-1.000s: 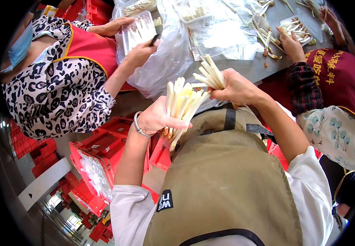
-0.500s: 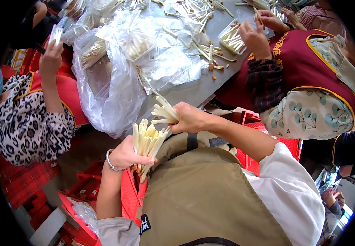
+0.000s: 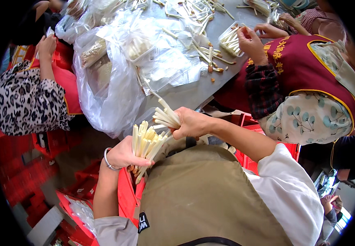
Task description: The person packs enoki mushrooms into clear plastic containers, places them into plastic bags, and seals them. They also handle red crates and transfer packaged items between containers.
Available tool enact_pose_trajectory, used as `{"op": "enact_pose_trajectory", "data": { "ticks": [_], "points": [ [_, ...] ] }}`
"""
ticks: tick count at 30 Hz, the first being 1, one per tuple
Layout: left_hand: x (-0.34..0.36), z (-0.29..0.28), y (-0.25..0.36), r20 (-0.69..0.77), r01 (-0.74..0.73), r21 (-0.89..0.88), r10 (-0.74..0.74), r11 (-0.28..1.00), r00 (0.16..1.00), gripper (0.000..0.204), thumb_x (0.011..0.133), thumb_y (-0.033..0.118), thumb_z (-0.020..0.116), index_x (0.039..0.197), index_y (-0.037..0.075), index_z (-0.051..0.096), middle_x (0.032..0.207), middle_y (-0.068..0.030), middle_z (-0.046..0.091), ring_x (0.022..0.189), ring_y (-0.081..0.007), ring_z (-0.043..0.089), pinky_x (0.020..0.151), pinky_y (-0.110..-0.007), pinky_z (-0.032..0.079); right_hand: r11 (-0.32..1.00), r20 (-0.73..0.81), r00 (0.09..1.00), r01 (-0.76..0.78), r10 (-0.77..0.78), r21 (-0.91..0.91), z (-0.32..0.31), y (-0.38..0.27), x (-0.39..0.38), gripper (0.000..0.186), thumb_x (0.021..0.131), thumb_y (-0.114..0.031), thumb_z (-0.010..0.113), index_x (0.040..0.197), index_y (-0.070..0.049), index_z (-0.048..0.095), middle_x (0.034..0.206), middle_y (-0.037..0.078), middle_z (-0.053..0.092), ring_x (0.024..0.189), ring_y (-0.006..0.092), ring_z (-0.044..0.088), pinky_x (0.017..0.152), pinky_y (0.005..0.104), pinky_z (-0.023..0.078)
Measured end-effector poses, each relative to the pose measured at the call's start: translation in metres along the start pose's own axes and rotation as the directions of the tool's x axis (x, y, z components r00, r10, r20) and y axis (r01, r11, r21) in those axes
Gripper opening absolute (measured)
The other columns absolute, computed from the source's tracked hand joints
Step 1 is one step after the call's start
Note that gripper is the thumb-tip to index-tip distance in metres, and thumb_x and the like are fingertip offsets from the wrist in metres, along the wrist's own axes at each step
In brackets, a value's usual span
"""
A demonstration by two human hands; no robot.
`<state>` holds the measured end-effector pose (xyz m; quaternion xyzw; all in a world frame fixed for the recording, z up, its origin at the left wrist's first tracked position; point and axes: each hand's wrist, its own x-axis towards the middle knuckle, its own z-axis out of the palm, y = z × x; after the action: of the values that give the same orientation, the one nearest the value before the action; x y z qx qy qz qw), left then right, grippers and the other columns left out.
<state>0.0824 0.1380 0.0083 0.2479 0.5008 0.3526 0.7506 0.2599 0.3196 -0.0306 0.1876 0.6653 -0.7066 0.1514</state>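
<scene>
My left hand [image 3: 122, 155] is closed around a thick bundle of pale cream stalks [image 3: 146, 140]. Their cut tops fan upward, and brown ends poke out below the fist. Just right of it and slightly higher, my right hand [image 3: 192, 122] grips a smaller bunch of similar white stalks [image 3: 166, 117], which point up and left. The two bunches almost meet in front of my brown apron [image 3: 202, 192]. A silver bangle [image 3: 108, 159] circles my left wrist.
Loose stalks with brown ends [image 3: 211, 57] lie on the grey table [image 3: 185, 96]. A large clear plastic bag [image 3: 116, 102] hangs over its near edge. Beyond is a tray of stalks [image 3: 231, 41]. Co-workers flank me: leopard-print sleeve [image 3: 30, 102] left, maroon apron [image 3: 300, 61] right. Red crates [image 3: 126, 188] stand below.
Both my hands keep hold of their bunches, the right one slightly lower. The left co-worker's hands have come down and in; the right co-worker's raised hand has shifted left.
</scene>
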Motion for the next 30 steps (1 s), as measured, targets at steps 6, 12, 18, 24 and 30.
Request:
{"op": "enact_pose_trajectory", "data": {
  "ticks": [6,12,18,24,30],
  "points": [
    [0.002,-0.013,-0.014,0.009,0.004,0.025,-0.004,1.0,1.0,0.061,0.063,0.008,0.076,0.117,-0.002,0.049,0.108,-0.0109,0.06,0.079,-0.0153,0.062,0.072,-0.029,0.05,0.98,-0.031,0.982,0.185,-0.187,-0.077,0.001,0.003,0.009,0.014,0.063,-0.003,0.061,0.073,0.0,0.053,0.064,0.001,0.053,0.06,0.0095,0.046,0.055,0.0259,0.04],
    [0.004,-0.002,-0.01,-0.072,-0.066,-0.064,0.062,0.996,0.995,0.07,0.062,0.01,0.075,0.122,-0.002,0.043,0.113,-0.0166,0.057,0.078,-0.016,0.063,0.07,-0.029,0.051,0.98,-0.167,0.969,0.163,-0.181,-0.116,0.006,-0.007,0.012,0.011,0.064,-0.002,0.06,0.071,-0.002,0.051,0.062,0.0,0.049,0.059,0.0094,0.043,0.055,0.0259,0.038],
    [0.004,0.003,-0.012,-0.083,-0.103,-0.095,0.095,0.99,0.992,0.065,0.064,0.006,0.076,0.123,-0.002,0.048,0.111,-0.0075,0.057,0.094,-0.0128,0.055,0.077,-0.028,0.049,0.999,-0.26,0.965,0.039,-0.042,-0.015,-0.002,-0.009,0.008,0.008,0.065,-0.004,0.059,0.071,-0.001,0.054,0.061,-0.001,0.049,0.059,0.0089,0.05,0.055,0.0261,0.042],
    [-0.002,-0.002,-0.025,-0.147,-0.207,-0.211,0.178,0.955,0.973,0.079,0.06,0.009,0.074,0.128,-0.004,0.036,0.12,-0.0218,0.051,0.077,-0.0171,0.064,0.069,-0.03,0.054,0.983,-0.454,0.872,0.175,-0.183,-0.06,-0.034,0.007,0.017,0.017,0.074,-0.01,0.07,0.08,0.001,0.059,0.064,0.001,0.055,0.058,0.0089,0.051,0.052,0.0246,0.043],
    [0.002,-0.001,-0.036,-0.247,-0.332,-0.448,0.242,0.83,0.938,0.073,0.064,0.006,0.066,0.129,-0.006,0.035,0.12,-0.0242,0.049,0.078,-0.0204,0.063,0.061,-0.033,0.056,0.999,-0.548,0.836,-0.01,0.031,0.041,-0.033,0.01,0.021,0.017,0.08,-0.009,0.063,0.095,0.0,0.062,0.068,0.001,0.056,0.052,0.0052,0.047,0.047,0.0216,0.039]
  ]
}}
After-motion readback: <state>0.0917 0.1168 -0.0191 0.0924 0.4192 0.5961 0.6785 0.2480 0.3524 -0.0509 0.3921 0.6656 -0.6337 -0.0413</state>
